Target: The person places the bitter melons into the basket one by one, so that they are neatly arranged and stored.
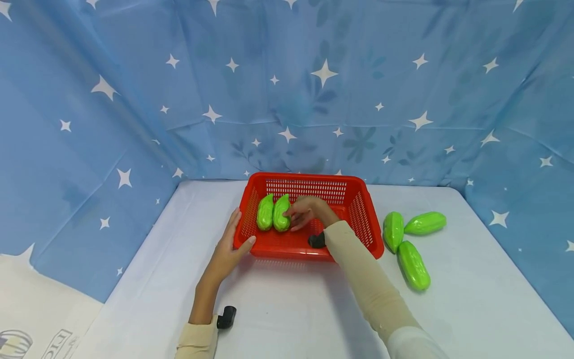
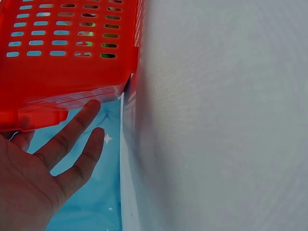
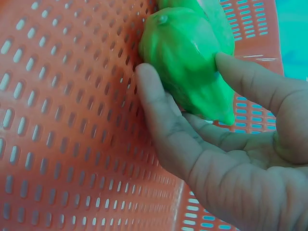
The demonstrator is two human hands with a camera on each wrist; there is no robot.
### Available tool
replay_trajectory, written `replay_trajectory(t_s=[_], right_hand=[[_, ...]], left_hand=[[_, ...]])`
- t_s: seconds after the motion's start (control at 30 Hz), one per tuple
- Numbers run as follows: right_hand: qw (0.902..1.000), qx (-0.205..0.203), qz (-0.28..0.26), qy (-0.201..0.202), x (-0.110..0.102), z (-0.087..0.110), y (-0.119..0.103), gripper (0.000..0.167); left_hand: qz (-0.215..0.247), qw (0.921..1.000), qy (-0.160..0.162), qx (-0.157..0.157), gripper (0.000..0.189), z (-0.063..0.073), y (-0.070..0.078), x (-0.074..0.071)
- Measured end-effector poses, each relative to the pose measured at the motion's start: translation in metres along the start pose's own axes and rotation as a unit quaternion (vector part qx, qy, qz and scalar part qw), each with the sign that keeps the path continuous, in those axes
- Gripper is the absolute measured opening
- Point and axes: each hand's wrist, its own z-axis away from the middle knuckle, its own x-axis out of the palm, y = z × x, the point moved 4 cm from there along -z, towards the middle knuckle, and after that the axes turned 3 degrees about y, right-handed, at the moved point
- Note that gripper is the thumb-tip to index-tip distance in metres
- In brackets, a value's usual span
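A red perforated plastic basket (image 1: 287, 252) stands on the white table. Inside at its left end, two glossy green, ridged oblong fruits (image 1: 265, 212) lie side by side. My right hand (image 1: 307, 210) reaches into the basket and holds the right-hand green fruit (image 3: 185, 57), thumb on one side and a finger on the other. At the basket's front left corner rests my left hand (image 1: 228, 249), its thumb at the rim and its fingers spread along the outside. In the left wrist view, two fairly straight fingers (image 2: 72, 134) show beneath the basket wall; the thumb is hidden.
Right of the basket, three more green fruits lie close together: an upright one (image 1: 393, 232), one lying sideways (image 1: 425, 223) and one nearer the front (image 1: 413, 266). Behind the table (image 1: 278, 309) hangs a blue star-patterned cloth (image 1: 287, 99), also covering both sides.
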Motion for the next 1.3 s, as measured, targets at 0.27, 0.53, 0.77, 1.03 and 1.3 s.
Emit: replay_trajectory(t_s=[0.27, 0.53, 0.77, 1.03, 1.3], right_hand=[[0.9999, -0.001, 0.005, 0.01, 0.0001, 0.0029, 0.0004, 0.017], [0.9993, -0.013, 0.021, 0.027, -0.0022, 0.001, 0.0022, 0.017], [0.9993, -0.006, 0.024, 0.03, -0.0018, 0.0, 0.0017, 0.017], [0.9995, -0.002, 0.017, 0.026, 0.0011, 0.0032, 0.001, 0.019], [0.9993, 0.008, 0.013, 0.034, 0.0006, 0.0007, 0.0018, 0.022]], left_hand=[[0.006, 1.0, 0.001, -0.003, 0.082, 0.0003, 0.0004, 0.0002], [0.0, 1.0, 0.002, -0.005, 0.082, 0.0003, -0.0005, 0.0004], [-0.003, 1.0, 0.003, 0.001, 0.082, 0.0, -0.0008, 0.0003], [-0.003, 1.0, 0.004, 0.0, 0.082, 0.0002, -0.0012, -0.0001], [-0.004, 1.0, 0.006, 0.003, 0.082, -0.0005, -0.0009, 0.0001]])
